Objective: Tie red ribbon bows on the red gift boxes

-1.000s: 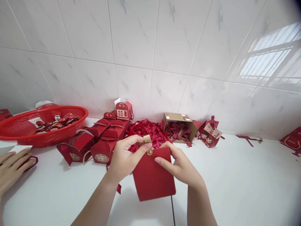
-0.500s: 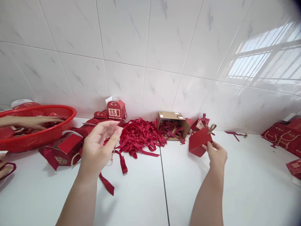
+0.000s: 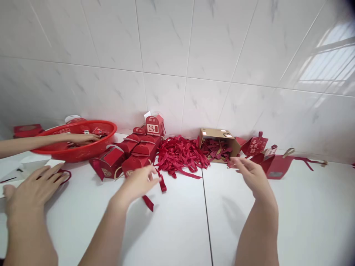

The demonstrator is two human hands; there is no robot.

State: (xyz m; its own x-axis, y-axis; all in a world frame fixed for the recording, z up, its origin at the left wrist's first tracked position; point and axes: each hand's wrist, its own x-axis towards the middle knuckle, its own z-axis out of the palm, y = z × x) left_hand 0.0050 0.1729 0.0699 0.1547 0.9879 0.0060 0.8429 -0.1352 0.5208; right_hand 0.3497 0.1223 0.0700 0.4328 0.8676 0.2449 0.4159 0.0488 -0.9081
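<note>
My left hand (image 3: 141, 181) is in the air above the white table, fingers parted and holding nothing. Just behind it sit red gift boxes (image 3: 138, 157) with cord handles, and ribbon ends hang close to its fingertips. A heap of dark red ribbons (image 3: 181, 155) lies between my two hands. My right hand (image 3: 251, 175) is empty, its fingers stretched toward an open cardboard box (image 3: 235, 147) on its side. Inside that box are dark red tags (image 3: 216, 148). To the right of my right hand stands a red box (image 3: 280, 167) with a tan loop on top.
At left, a co-worker's one hand (image 3: 80, 139) reaches into a red plastic basket (image 3: 74, 157); the other hand (image 3: 34, 184) rests on a white opened-out box (image 3: 26, 164). A tagged ribbon (image 3: 306, 161) lies at right. A tiled wall (image 3: 166, 96) closes off the back.
My right hand has let go of the red box, which now stands at the right, and has moved left toward the cardboard box. My left hand has lowered. The view has swung left.
</note>
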